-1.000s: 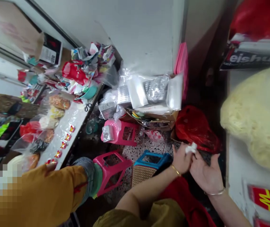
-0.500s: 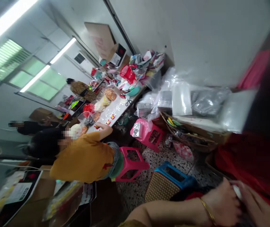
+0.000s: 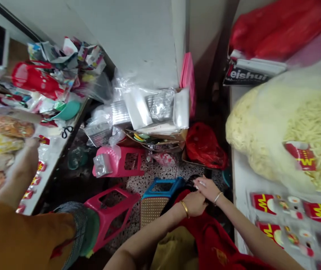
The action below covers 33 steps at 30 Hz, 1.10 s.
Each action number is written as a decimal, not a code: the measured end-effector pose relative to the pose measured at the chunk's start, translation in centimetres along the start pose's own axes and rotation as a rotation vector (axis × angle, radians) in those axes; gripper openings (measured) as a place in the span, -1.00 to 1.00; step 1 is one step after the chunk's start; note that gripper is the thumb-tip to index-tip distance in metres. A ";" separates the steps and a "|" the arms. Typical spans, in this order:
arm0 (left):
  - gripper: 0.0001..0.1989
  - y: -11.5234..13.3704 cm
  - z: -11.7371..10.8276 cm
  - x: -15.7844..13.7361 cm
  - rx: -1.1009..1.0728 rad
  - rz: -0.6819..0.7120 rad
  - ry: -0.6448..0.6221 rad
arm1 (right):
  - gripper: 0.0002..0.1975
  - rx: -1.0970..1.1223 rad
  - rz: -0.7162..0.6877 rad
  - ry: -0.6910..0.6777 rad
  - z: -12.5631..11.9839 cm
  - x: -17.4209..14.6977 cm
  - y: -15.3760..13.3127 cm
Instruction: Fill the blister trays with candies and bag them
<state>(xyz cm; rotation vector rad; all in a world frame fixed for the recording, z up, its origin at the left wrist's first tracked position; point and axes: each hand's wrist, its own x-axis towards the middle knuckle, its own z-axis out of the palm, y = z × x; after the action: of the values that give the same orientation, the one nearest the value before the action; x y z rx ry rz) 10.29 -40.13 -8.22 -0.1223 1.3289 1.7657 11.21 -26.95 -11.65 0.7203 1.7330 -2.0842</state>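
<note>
My left hand [image 3: 194, 204], with a gold bracelet at its wrist, is closed above my red-clothed lap. My right hand [image 3: 209, 189], with a silver bracelet, meets it, its fingers pressed together against the left one. A small whitish spot shows by the right fingers; what the hands hold, if anything, I cannot make out. Just beyond them stands a blue stool [image 3: 163, 186] with a woven-patterned seat. To their right, a table [image 3: 240, 240] bears clear packs with red-and-yellow cards [image 3: 264, 203] and a large clear bag of pale yellow pieces [image 3: 315, 120].
At the left a person in a mustard top [image 3: 22, 240] sits on a pink stool [image 3: 112, 210], reaching over a cluttered table [image 3: 50, 176]. Clear plastic sleeves [image 3: 137, 108] fill a box ahead. A red plastic bag [image 3: 205, 146] lies on the floor side.
My view has swung right and levelled, bringing the right-hand table and its bag into sight. My hands remain together, now nearer the middle of the picture.
</note>
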 end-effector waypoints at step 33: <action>-0.48 5.6 4.0 6.1 0.601 0.424 -0.115 | -0.42 1.076 0.299 0.177 -3.4 -0.2 -3.1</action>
<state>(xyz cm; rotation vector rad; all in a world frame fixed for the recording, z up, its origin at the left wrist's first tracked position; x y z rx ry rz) 4.42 -33.45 -5.94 0.6232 1.8313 1.5880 10.22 -23.05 -9.51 1.3495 0.3593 -2.6678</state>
